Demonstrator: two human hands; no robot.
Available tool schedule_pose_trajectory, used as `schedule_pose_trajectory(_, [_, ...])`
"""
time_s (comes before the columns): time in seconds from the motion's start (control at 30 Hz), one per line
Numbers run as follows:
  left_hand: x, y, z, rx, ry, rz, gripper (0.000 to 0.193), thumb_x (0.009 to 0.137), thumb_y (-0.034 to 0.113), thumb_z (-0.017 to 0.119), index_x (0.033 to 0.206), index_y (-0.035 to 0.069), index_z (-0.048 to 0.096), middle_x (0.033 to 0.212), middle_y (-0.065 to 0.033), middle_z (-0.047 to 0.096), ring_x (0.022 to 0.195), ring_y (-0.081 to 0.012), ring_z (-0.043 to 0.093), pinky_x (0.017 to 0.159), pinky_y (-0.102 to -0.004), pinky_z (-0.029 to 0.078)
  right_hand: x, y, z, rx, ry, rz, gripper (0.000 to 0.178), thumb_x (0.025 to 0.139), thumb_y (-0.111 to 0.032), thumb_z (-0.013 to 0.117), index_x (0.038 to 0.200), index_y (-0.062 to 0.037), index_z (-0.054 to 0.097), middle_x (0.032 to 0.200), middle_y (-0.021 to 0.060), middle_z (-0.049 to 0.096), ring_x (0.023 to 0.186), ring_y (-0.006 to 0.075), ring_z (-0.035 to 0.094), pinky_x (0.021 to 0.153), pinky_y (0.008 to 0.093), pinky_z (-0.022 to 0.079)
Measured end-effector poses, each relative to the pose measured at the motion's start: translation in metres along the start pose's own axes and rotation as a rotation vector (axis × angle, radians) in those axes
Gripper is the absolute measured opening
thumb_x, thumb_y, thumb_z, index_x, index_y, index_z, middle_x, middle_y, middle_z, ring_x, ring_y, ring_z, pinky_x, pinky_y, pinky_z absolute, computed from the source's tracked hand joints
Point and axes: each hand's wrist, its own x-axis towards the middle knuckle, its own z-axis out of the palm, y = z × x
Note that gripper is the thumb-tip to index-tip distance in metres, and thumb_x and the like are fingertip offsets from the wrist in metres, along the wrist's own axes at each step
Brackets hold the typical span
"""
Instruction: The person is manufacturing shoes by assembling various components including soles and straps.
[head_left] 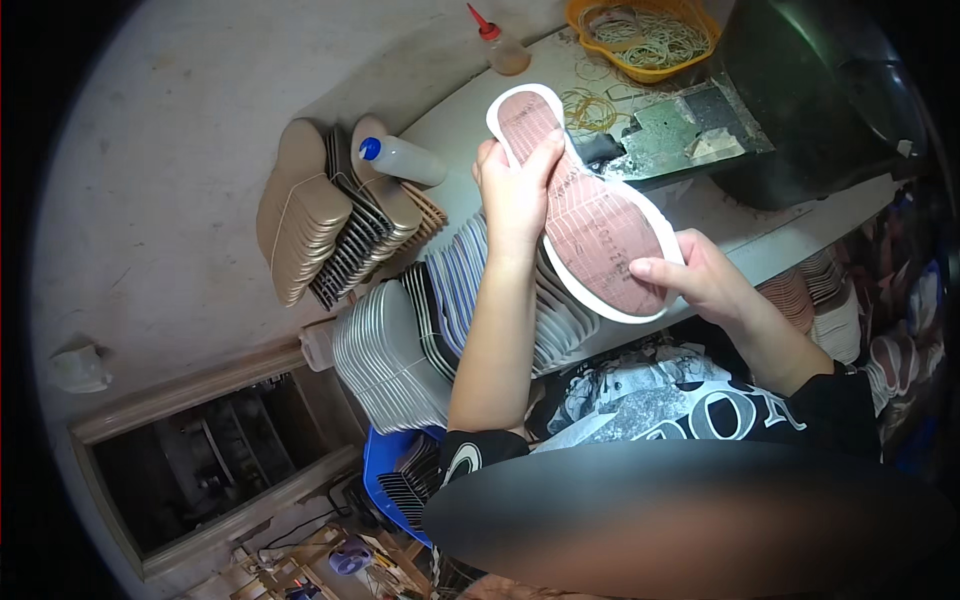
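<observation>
A shoe sole (605, 225) with a white rim and a reddish-brown, faintly printed face is held up in front of me. Around its narrow heel end my left hand (515, 190) is closed, the thumb lying on the brown face. At the wide toe end my right hand (705, 280) pinches the edge, its thumb on the face and its fingers hidden behind. Below and left of the sole, stacked silver-grey soles (385, 345) and blue-white striped soles (462, 285) lie in a row, partly covered by my left forearm.
Tied bundles of tan soles (300, 225) and a blue-capped bottle (405, 162) are at the left. A yellow basket (655, 72) of rubber bands, a red-tipped bottle (507, 55) and a dark green machine (815, 110) stand at the back. Near left is a blue crate (385, 480).
</observation>
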Motion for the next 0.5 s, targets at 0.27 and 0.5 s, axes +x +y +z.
schedule_pose_trajectory(0.27, [0.011,0.003,-0.002,0.000,-0.040,-0.017,0.048,0.075,0.031,0.075,0.098,-0.009,0.063,0.097,-0.0194,0.063,0.085,-0.0246,0.063,0.080,-0.0370,0.049,-0.001,0.012,0.025,0.360,-0.007,0.098,0.037,0.090,-0.015,0.062,0.116,0.0083,0.051,0.092,0.0196,0.066,0.078,0.0226,0.070,0.067,0.0288,0.059])
schedule_pose_trajectory(0.5, [0.027,0.006,-0.009,0.444,0.171,0.054,0.078,0.083,0.051,0.063,0.124,-0.014,0.048,0.139,-0.0309,0.034,0.136,-0.0389,0.023,0.111,-0.0437,0.022,0.014,0.006,0.045,0.460,0.113,0.057,0.034,0.091,-0.016,0.059,0.112,0.0095,0.054,0.083,0.0191,0.068,0.070,0.0214,0.070,0.063,0.0284,0.059])
